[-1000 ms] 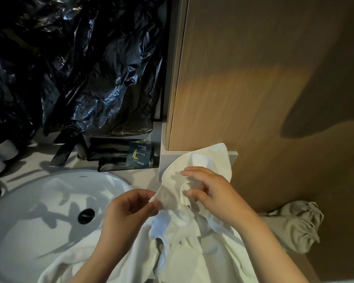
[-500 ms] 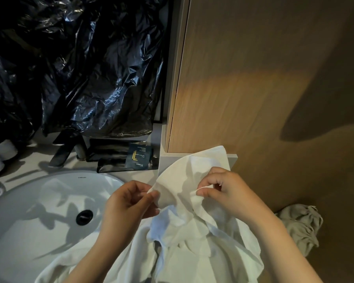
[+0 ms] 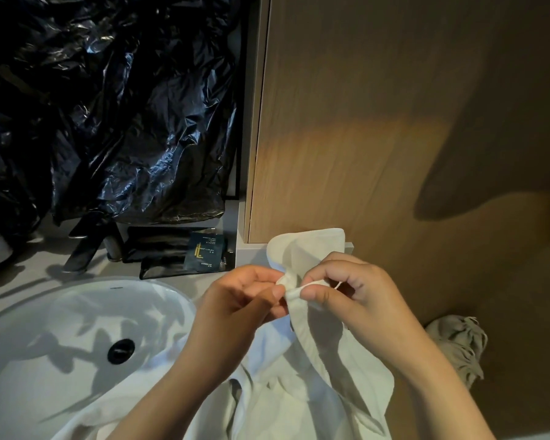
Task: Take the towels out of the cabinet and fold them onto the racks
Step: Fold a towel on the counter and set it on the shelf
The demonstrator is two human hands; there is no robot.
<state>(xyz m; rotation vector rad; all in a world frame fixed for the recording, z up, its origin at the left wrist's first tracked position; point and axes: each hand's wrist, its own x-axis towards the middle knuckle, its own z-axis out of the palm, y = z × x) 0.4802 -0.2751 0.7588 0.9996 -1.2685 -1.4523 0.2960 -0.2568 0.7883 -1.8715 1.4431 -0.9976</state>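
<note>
Half the view is a wood panel (image 3: 394, 122) standing upright close behind the hands, closing off the right side. Its lower left corner ends at a grey ledge (image 3: 251, 249). Left of it, crumpled black plastic (image 3: 124, 106) fills the upper left down to the surface (image 3: 29, 271), so there is little room at the back. A white basin (image 3: 61, 312) is sunk into the surface at lower left, and the space above its bowl is the widest free room.

One white towel (image 3: 299, 401) lies bunched at the near edge, spilling left over the basin's rim and hanging down at the bottom of the view. One flap of it stands up between the hands, its top edge in front of the ledge.

Both hands are raised above the heap and nearly touch each other. The left hand (image 3: 245, 300) pinches the flap's rolled edge between thumb and fingers. The right hand (image 3: 356, 300) pinches the same edge just beside it, with its other fingers curled.

A grey cloth bundle (image 3: 454, 341) sits by the panel, right of the right forearm. A dark sachet (image 3: 205, 252) lies near the ledge, behind the left hand. The black drain (image 3: 120, 350) is in the bowl.
</note>
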